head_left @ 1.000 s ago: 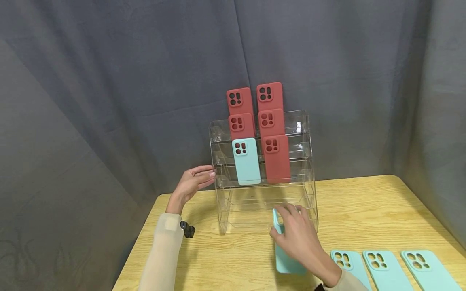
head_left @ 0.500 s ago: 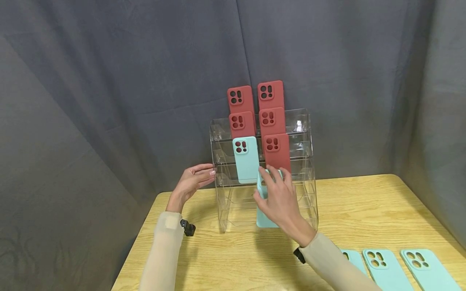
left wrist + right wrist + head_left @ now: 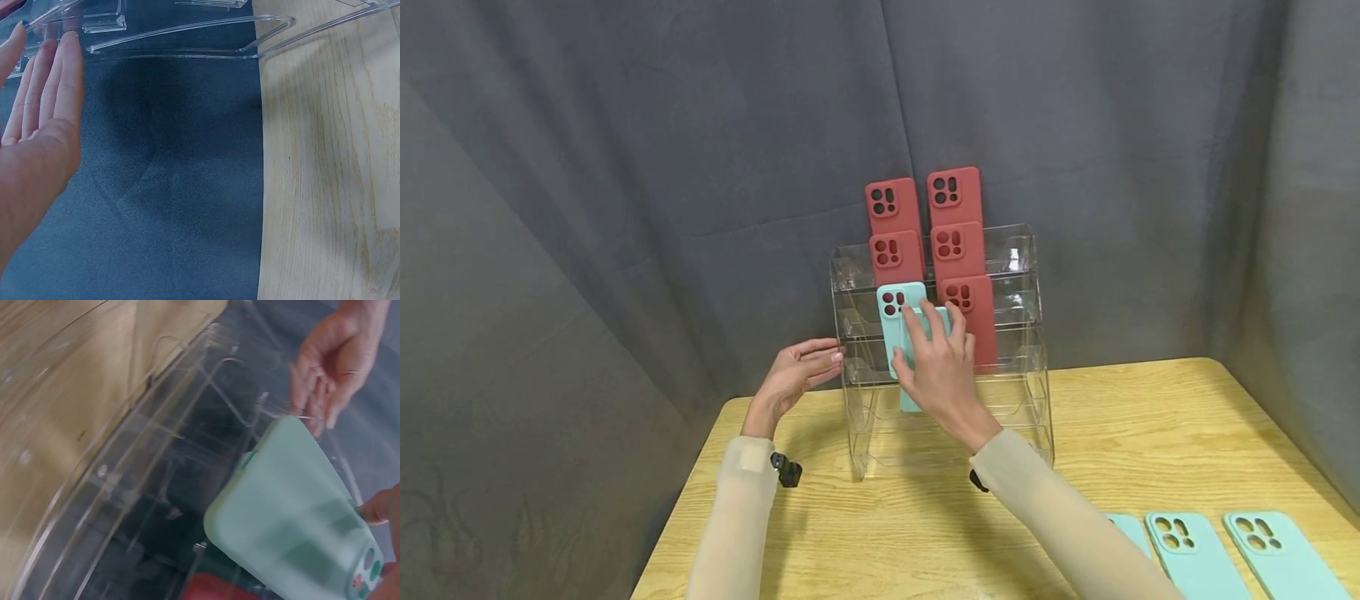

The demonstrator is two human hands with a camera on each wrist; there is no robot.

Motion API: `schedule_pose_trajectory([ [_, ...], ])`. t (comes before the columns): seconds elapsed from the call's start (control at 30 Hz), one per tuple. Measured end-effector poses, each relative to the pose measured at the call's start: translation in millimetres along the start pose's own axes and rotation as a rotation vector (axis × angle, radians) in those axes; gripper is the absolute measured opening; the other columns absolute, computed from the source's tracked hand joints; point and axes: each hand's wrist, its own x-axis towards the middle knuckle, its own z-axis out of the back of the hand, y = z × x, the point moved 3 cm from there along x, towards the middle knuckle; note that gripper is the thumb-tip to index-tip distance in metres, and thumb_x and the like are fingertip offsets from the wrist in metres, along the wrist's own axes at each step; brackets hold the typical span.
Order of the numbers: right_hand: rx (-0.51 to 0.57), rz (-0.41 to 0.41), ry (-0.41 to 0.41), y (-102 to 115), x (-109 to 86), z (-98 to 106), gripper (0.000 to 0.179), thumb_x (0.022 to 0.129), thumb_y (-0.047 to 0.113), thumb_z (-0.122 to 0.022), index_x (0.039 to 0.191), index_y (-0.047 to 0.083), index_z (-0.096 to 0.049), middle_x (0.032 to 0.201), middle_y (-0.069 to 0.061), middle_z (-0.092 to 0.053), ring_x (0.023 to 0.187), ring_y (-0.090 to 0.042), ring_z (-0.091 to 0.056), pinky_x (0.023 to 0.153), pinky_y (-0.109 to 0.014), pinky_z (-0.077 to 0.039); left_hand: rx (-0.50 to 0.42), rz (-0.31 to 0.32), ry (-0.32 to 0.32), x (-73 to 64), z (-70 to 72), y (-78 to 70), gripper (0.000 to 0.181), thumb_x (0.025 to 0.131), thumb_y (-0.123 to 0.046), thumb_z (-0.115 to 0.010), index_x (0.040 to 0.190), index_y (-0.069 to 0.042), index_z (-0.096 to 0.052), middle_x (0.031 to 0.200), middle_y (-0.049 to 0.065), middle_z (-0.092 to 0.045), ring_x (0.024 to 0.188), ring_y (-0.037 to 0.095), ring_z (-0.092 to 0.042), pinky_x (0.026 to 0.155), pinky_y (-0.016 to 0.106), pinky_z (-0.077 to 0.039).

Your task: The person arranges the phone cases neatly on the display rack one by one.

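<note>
My right hand grips a mint-green phone case by its edges, thumb on one side and fingers on the other. In the head view this case overlaps another mint phone case standing in the front tier of a clear stepped display rack; whether the two touch I cannot tell. My left hand rests its fairly straight fingertips against the rack's left side. Beside the standing mint case is a red phone case, partly covered by my right fingers. More red cases fill the tiers behind.
Several mint phone cases lie on the wooden table at the front right, including one case and another at the far right; my right sleeve partly covers one. A grey curtain hangs close behind the rack.
My right hand has lifted the mint phone case from low in front of the rack, up and to the left, to the front tier. My left hand has stayed at the rack's side.
</note>
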Motion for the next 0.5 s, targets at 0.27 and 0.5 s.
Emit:
schedule_pose_trajectory([
  [0.27, -0.106, 0.051, -0.008, 4.3, -3.8, -29.3, 0.060, 0.091, 0.026, -0.079, 0.146, 0.014, -0.059, 0.147, -0.018, -0.059, 0.136, -0.054, -0.050, 0.078, -0.058, -0.052, 0.003, 0.007, -0.016, 0.8, 4.5, 3.7, 0.051, 0.100, -0.007, -0.071, 0.148, -0.001, -0.056, 0.148, 0.023, -0.060, 0.113, 0.015, -0.074, 0.109, 0.039, -0.057],
  [0.5, -0.185, 0.104, 0.003, 6.0, -15.0, -45.8, 0.059, 0.091, 0.031, -0.078, 0.146, 0.015, -0.060, 0.145, -0.017, -0.060, 0.134, -0.052, -0.052, 0.078, -0.055, -0.052, 0.005, -0.003, -0.009, 1.1, 5.2, 2.8, 0.052, 0.100, -0.008, -0.072, 0.149, -0.001, -0.055, 0.147, 0.021, -0.060, 0.116, 0.017, -0.073, 0.107, 0.037, -0.058],
])
